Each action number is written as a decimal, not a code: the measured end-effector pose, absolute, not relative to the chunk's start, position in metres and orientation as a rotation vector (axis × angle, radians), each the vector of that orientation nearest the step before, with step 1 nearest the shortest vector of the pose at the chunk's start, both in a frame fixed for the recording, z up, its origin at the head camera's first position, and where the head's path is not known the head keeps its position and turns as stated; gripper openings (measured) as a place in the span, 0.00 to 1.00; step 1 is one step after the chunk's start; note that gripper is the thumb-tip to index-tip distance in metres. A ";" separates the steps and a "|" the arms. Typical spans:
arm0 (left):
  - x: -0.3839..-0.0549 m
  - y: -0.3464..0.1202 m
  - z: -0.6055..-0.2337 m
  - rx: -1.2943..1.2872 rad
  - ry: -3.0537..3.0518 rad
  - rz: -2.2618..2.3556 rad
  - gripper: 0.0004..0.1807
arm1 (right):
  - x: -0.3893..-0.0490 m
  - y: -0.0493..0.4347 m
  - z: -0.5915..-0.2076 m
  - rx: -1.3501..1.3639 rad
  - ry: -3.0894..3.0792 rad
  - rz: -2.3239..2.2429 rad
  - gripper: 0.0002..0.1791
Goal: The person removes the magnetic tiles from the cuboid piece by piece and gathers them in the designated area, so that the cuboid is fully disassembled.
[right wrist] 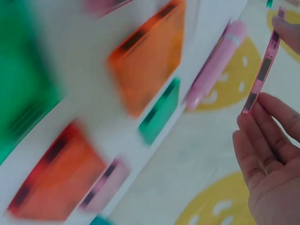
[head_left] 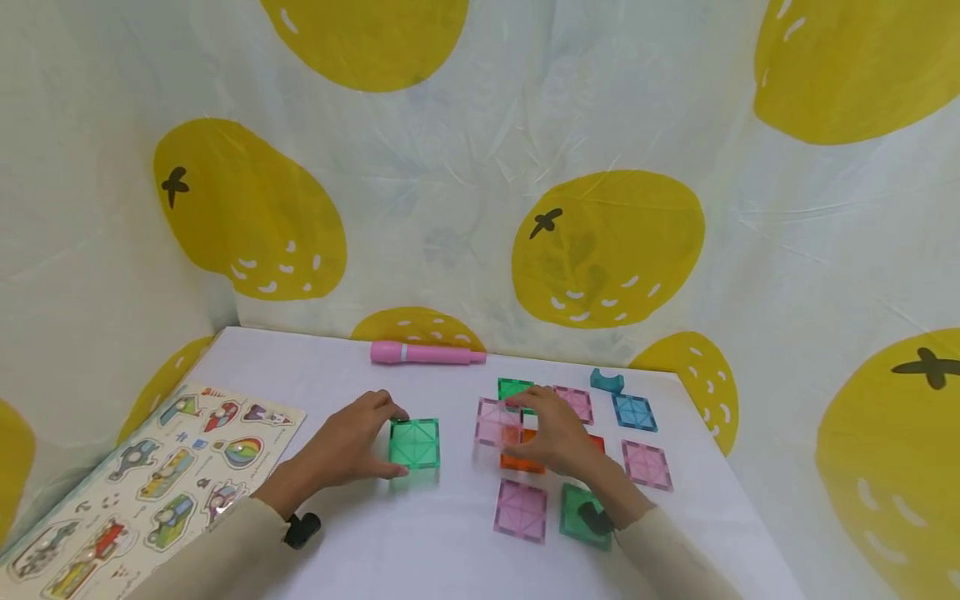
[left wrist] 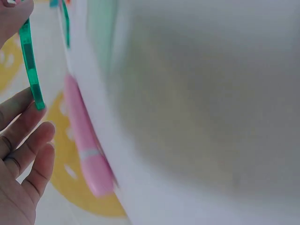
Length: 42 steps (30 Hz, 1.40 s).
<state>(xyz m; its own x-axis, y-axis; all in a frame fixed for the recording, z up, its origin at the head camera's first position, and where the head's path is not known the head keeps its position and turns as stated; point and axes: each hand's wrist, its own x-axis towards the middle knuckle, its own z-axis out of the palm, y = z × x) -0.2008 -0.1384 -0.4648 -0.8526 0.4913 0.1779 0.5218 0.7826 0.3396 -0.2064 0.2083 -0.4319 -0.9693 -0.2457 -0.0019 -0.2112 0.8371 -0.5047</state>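
My left hand (head_left: 347, 443) pinches a green translucent square magnetic tile (head_left: 415, 443) by opposite edges, thumb at the near side and fingers at the far side. In the left wrist view that green tile (left wrist: 31, 65) appears edge-on, raised off the table. My right hand (head_left: 553, 433) likewise pinches a pink square magnetic tile (head_left: 497, 422) above the table; the right wrist view shows the pink tile (right wrist: 263, 65) edge-on between thumb and fingertips. Under and beside the right hand lie an orange tile (head_left: 525, 458), a green tile (head_left: 513, 389) and a pink tile (head_left: 521, 510).
More tiles lie at the right: a blue tile (head_left: 635, 412), a pink tile (head_left: 647, 465) and a green tile (head_left: 581, 525). A teal curved piece (head_left: 607, 381) and a pink pen-like stick (head_left: 427, 353) are near the back edge. A picture puzzle board (head_left: 161, 475) occupies the left.
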 end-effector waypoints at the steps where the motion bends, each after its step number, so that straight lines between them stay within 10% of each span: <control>1: -0.196 -0.133 -0.463 -0.852 -2.878 -0.592 0.40 | -0.203 0.217 -0.432 -0.345 2.949 -0.791 0.39; 42: -0.106 0.001 -0.487 -1.575 -2.908 -0.293 0.36 | -0.086 0.412 -0.482 0.398 2.691 -0.671 0.53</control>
<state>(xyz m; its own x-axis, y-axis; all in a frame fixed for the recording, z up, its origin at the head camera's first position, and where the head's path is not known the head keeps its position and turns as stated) -0.1065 0.0015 -0.4875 -0.5375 0.8401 -0.0728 0.8087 0.5380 0.2376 -0.0860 0.4117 -0.4820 -0.9036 0.1850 -0.3863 0.3447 0.8493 -0.3998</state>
